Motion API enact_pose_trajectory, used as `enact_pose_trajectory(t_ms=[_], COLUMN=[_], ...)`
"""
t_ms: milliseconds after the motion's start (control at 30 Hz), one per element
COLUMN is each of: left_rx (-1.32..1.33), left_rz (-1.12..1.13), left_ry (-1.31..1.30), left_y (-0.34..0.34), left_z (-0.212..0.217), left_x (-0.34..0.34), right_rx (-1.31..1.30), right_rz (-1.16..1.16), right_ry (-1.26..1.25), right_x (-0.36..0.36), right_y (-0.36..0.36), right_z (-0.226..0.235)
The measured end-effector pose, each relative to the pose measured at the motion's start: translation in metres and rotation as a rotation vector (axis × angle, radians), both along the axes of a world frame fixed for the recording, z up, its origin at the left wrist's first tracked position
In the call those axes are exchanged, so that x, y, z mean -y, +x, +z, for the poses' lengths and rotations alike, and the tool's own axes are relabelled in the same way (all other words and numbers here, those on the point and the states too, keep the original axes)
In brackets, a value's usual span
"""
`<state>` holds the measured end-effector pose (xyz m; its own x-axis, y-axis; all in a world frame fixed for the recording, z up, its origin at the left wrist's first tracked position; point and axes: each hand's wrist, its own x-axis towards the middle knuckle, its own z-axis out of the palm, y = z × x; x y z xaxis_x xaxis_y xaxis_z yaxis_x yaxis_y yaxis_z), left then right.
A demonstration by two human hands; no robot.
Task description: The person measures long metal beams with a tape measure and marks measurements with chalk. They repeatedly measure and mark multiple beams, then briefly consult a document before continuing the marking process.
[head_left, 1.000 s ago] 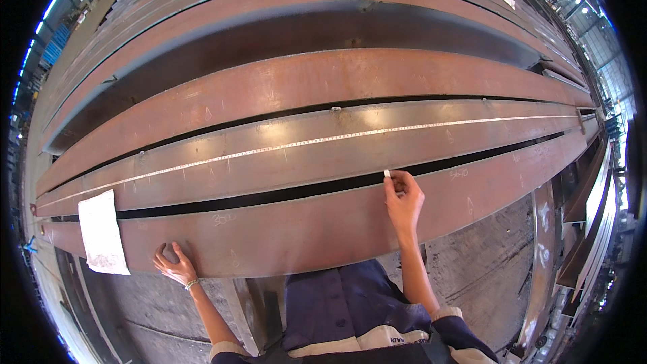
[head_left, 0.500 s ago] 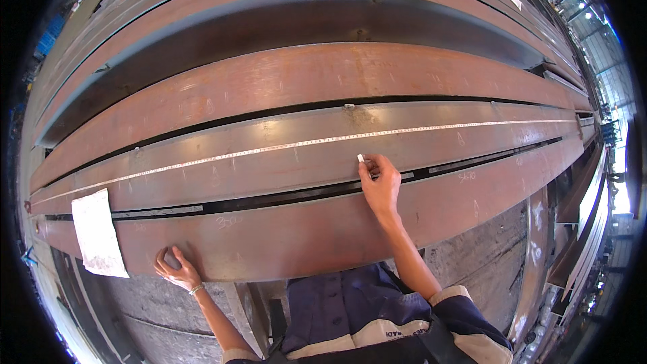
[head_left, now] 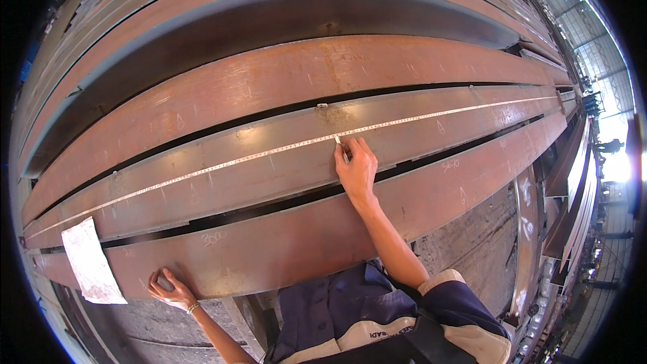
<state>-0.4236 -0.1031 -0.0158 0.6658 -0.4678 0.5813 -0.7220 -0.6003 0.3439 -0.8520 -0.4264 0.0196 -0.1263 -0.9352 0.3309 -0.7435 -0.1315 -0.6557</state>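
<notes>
A small white chalk piece [head_left: 337,139] is pinched in my right hand [head_left: 358,166], its tip at the near edge of a pale measuring tape [head_left: 269,152]. That tape stretches lengthwise over a brown steel beam [head_left: 256,178] that carries several short chalk strokes. My left hand [head_left: 172,290] rests with fingers apart on the front edge of the nearest steel beam [head_left: 283,232], which has chalk writing on it. A creased white paper sheet [head_left: 91,263] lies to the left of that hand, across the nearest beam.
More long steel beams [head_left: 256,71] lie side by side beyond, with dark gaps between them. Small lumps [head_left: 322,106] sit along one gap. Steel sections [head_left: 569,195] are stacked at the right. Concrete floor [head_left: 465,246] shows beneath the near beam.
My right hand has moved away from me with the chalk, from the near part of the middle beam up to the tape. My left hand stays at the near beam's edge. The view has shifted slightly.
</notes>
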Motion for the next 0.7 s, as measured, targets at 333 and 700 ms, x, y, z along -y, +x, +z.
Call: enact_pose_trajectory(t_ms=[333, 700], left_rx=[0.018, 0.014], left_rz=[-0.005, 0.009], left_ry=[0.007, 0.029], left_y=[0.0022, 0.0038], left_z=[-0.0011, -0.0023], left_x=[-0.0015, -0.0034], right_rx=[-0.016, -0.082], right_rz=[0.015, 0.026], right_ry=[0.046, -0.044], right_x=[-0.0013, -0.0023], right_y=[0.0018, 0.0038], right_z=[-0.0051, -0.0020])
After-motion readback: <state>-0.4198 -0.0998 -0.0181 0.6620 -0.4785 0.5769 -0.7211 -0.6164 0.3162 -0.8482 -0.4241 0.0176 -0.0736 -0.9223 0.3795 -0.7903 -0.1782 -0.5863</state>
